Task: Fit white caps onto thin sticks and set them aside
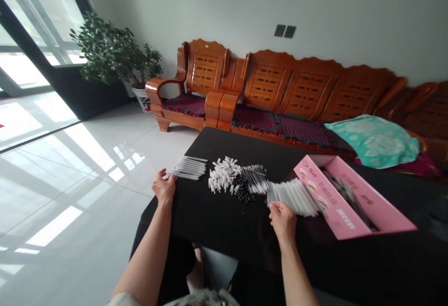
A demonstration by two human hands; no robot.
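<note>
My left hand (164, 187) is at the table's left edge, fingers curved and apart, thumb beside the near ends of a row of slim white pens (191, 168). My right hand (283, 219) has its fingers pinched together at the near left edge of a pile of clear pen barrels (293, 196); whatever lies between the fingertips is hidden. Between the hands lie a heap of small white caps (223, 174), a heap of small black plugs (242, 189) and a bundle of dark pen refills with pale ends (255, 178).
An open pink box (325, 203) with dark contents stands right of the barrels on the black table (217, 219). Behind the table runs a wooden sofa (269, 79) with a turquoise cloth (374, 139). A potted plant (115, 52) stands by the glass door.
</note>
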